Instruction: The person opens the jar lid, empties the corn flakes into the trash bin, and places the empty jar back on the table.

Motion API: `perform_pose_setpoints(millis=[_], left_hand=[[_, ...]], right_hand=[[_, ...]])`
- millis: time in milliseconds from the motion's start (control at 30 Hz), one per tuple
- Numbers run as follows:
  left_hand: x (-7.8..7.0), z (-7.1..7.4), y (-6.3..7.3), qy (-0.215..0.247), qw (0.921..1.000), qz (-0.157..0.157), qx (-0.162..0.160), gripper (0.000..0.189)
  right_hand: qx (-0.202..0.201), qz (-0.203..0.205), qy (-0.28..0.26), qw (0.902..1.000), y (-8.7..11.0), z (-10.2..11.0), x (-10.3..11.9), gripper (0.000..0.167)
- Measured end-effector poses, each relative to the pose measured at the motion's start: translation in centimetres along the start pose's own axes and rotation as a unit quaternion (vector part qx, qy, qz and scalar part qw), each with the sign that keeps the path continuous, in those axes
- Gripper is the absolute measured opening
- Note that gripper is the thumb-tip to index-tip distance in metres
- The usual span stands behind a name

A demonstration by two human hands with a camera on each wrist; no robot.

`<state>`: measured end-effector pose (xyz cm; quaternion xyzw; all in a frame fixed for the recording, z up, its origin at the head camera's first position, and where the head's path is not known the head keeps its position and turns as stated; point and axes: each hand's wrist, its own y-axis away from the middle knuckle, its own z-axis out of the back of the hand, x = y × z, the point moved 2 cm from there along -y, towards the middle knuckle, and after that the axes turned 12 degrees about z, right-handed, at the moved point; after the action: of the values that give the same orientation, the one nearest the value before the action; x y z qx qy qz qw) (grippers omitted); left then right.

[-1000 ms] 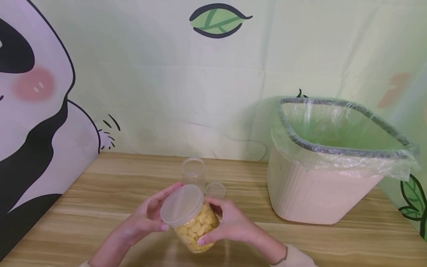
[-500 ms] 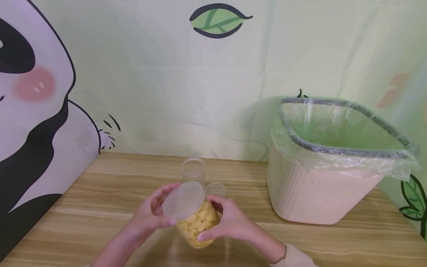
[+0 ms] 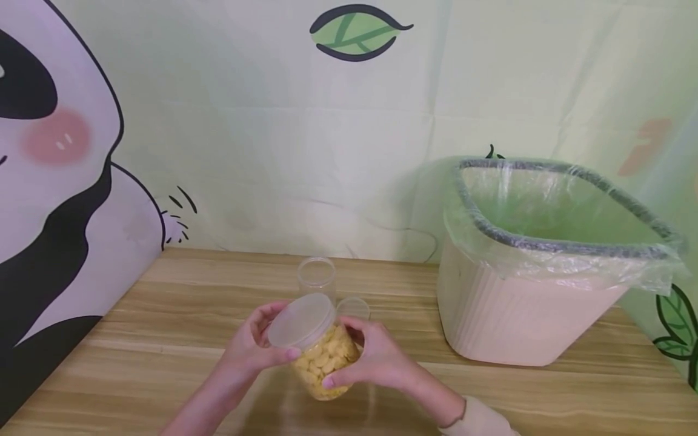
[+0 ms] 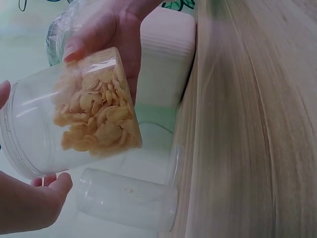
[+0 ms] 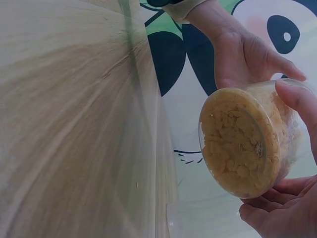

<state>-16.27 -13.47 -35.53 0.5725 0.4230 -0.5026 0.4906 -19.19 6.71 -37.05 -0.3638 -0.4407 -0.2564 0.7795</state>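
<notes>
A clear plastic jar (image 3: 327,362), partly filled with yellow cereal flakes, is held tilted above the table, its translucent lid (image 3: 302,320) facing up and left. With its fingers and thumb spread round the lid's rim, my left hand (image 3: 253,345) grips it from the left. My right hand (image 3: 378,358) grips the jar's body from the right, thumb across the front. The flakes (image 4: 101,106) lie toward the jar's bottom in the left wrist view. From the right wrist, the round jar base (image 5: 237,141) is visible, and the left hand (image 5: 245,57) is behind it.
Behind the jar, a smaller clear container (image 3: 316,275) stands uncovered, a loose clear lid (image 3: 353,307) lying beside it. A cream bin (image 3: 523,321) with a plastic liner stands at the right. A printed panda-and-leaf backdrop (image 3: 262,157) rises behind the wooden table (image 3: 180,290).
The jar has risen slightly and shifted a little right. My left hand has moved rightward with the lid, its thumb now farther over the rim. The right hand stays nearly still.
</notes>
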Motion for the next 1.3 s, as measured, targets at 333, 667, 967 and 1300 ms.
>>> perform_pose_setpoints(millis=[333,667,967,1300], left_hand=[[0.3,1.0,-0.4,-0.015,0.9942,-0.042,0.098,0.093],[0.7,2.2,-1.1,0.055,0.9468,-0.119,0.294,0.089],[0.7,2.2,-1.2,0.062,0.9328,-0.116,0.336,0.086],[0.7,2.0,-1.3,0.066,0.946,-0.093,0.303,0.081]], right_hand=[[0.002,-0.001,0.003,1.0,0.1,0.0,0.1,0.07],[0.017,0.017,0.003,0.9997,0.3,0.0,0.4,0.069],[0.027,0.005,0.004,0.9996,0.4,-0.1,0.5,0.072],[0.028,0.009,0.003,0.9996,0.5,0.0,0.4,0.071]])
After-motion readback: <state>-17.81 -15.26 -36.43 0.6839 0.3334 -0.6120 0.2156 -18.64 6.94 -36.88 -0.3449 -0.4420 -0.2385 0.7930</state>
